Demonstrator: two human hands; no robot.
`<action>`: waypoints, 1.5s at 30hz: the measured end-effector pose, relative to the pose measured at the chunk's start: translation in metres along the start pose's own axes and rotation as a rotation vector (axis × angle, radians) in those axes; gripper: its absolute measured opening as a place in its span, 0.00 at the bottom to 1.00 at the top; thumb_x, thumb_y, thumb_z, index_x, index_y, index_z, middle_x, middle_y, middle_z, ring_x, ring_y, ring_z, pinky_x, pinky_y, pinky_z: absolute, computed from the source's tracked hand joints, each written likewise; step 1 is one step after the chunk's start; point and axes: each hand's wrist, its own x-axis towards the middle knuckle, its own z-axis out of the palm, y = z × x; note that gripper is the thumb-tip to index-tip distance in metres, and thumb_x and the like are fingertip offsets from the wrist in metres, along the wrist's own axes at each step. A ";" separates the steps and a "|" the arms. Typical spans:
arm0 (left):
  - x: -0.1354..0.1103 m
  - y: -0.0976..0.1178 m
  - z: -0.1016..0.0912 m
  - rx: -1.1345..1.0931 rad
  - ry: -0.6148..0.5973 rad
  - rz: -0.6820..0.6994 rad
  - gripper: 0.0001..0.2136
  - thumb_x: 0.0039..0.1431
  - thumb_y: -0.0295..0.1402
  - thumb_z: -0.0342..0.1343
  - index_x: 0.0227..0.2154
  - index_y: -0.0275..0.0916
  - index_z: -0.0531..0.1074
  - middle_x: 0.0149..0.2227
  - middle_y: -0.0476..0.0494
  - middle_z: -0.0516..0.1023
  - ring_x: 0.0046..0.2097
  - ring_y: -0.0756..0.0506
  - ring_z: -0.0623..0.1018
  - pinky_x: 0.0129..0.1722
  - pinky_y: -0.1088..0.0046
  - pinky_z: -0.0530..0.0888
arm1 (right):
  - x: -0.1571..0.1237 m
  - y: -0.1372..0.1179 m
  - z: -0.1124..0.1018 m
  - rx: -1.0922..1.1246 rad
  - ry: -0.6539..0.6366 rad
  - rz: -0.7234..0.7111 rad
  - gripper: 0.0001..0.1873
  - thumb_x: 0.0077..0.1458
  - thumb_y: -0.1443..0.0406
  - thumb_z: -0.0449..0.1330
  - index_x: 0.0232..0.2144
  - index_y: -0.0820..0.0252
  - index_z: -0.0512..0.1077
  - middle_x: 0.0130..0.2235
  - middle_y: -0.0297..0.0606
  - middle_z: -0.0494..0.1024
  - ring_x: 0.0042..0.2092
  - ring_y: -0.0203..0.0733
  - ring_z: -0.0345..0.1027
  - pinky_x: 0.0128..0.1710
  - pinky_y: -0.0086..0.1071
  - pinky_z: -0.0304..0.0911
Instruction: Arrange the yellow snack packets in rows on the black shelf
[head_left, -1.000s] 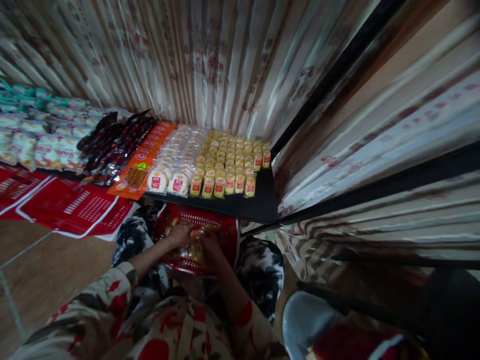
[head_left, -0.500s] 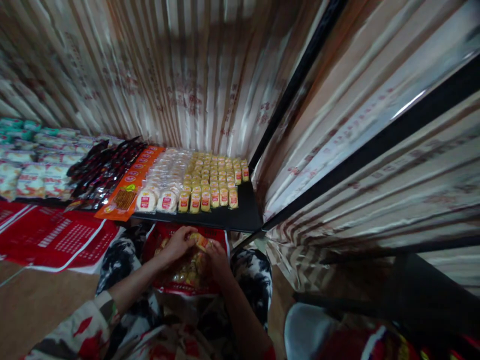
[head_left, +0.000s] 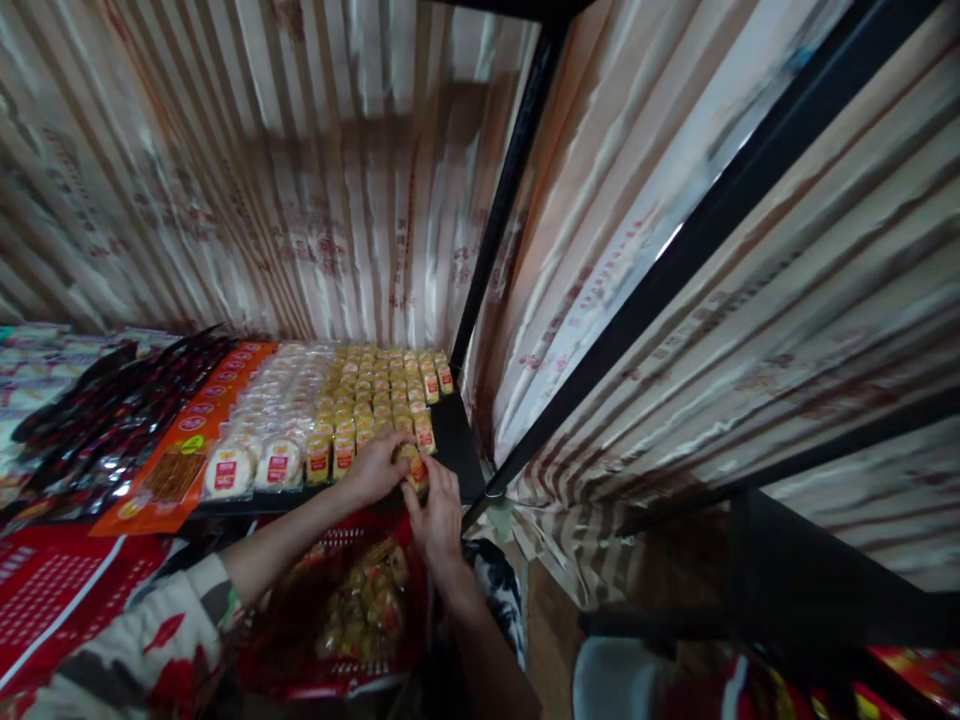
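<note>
Between my left hand (head_left: 381,466) and my right hand (head_left: 437,508) is a small yellow snack pack (head_left: 415,470) in clear wrapping with a red label. The fingers of both hands are closed on it, at the front edge of the black shelf (head_left: 459,440). Just behind them stand close rows of the same yellow packs (head_left: 375,385). Below my wrists, a red bag (head_left: 300,675) lies on my lap, with more loose yellow packs (head_left: 371,600) inside. My forearms cover part of the bag.
Left of the yellow rows lie round white wrapped cakes (head_left: 279,464), a long orange packet (head_left: 161,475), dark shiny packets (head_left: 112,410) and pale packs (head_left: 37,365). A pleated curtain (head_left: 337,180) hangs behind. Black frame bars (head_left: 622,290) slant at the right. A red sheet (head_left: 52,590) hangs at left.
Both hands have risen from over the red bag to the shelf's front edge, carrying the yellow snack pack. The view has shifted, and the shelf now looks nearer.
</note>
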 end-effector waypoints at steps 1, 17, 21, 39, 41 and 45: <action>0.011 0.003 0.001 0.017 0.001 0.016 0.15 0.49 0.23 0.50 0.40 0.38 0.70 0.40 0.45 0.72 0.42 0.47 0.72 0.44 0.70 0.69 | 0.008 0.005 0.001 -0.009 0.024 0.008 0.22 0.54 0.64 0.52 0.52 0.62 0.62 0.48 0.45 0.70 0.49 0.45 0.60 0.50 0.41 0.58; 0.167 -0.014 0.039 0.169 0.035 0.027 0.14 0.49 0.23 0.49 0.40 0.36 0.69 0.41 0.42 0.74 0.43 0.47 0.73 0.46 0.73 0.68 | 0.119 0.079 0.039 -0.036 0.205 0.179 0.23 0.55 0.65 0.49 0.52 0.69 0.61 0.50 0.52 0.69 0.52 0.47 0.61 0.51 0.40 0.57; 0.187 -0.018 0.046 0.193 0.011 0.038 0.14 0.50 0.22 0.48 0.40 0.35 0.68 0.41 0.42 0.74 0.44 0.47 0.73 0.46 0.73 0.68 | 0.130 0.097 0.049 -0.002 0.213 0.159 0.26 0.55 0.66 0.48 0.56 0.69 0.56 0.53 0.51 0.67 0.53 0.47 0.60 0.52 0.41 0.57; 0.237 -0.029 0.074 0.413 -0.065 0.127 0.17 0.53 0.22 0.45 0.44 0.37 0.70 0.44 0.40 0.74 0.49 0.44 0.70 0.52 0.69 0.64 | 0.144 0.133 0.075 0.007 0.195 0.246 0.30 0.51 0.74 0.45 0.58 0.71 0.53 0.57 0.53 0.62 0.59 0.47 0.54 0.56 0.42 0.54; 0.236 -0.026 0.070 0.483 -0.076 0.203 0.16 0.53 0.23 0.44 0.43 0.36 0.71 0.43 0.39 0.74 0.50 0.43 0.69 0.54 0.67 0.62 | 0.145 0.133 0.076 -0.002 0.196 0.238 0.30 0.51 0.74 0.45 0.58 0.69 0.54 0.56 0.52 0.62 0.59 0.46 0.54 0.56 0.42 0.54; 0.235 -0.022 0.065 0.532 -0.128 0.359 0.16 0.55 0.24 0.44 0.43 0.36 0.71 0.48 0.39 0.72 0.52 0.42 0.66 0.55 0.65 0.58 | 0.147 0.133 0.077 -0.024 0.200 0.228 0.30 0.51 0.75 0.45 0.57 0.67 0.56 0.55 0.51 0.64 0.57 0.47 0.56 0.55 0.44 0.54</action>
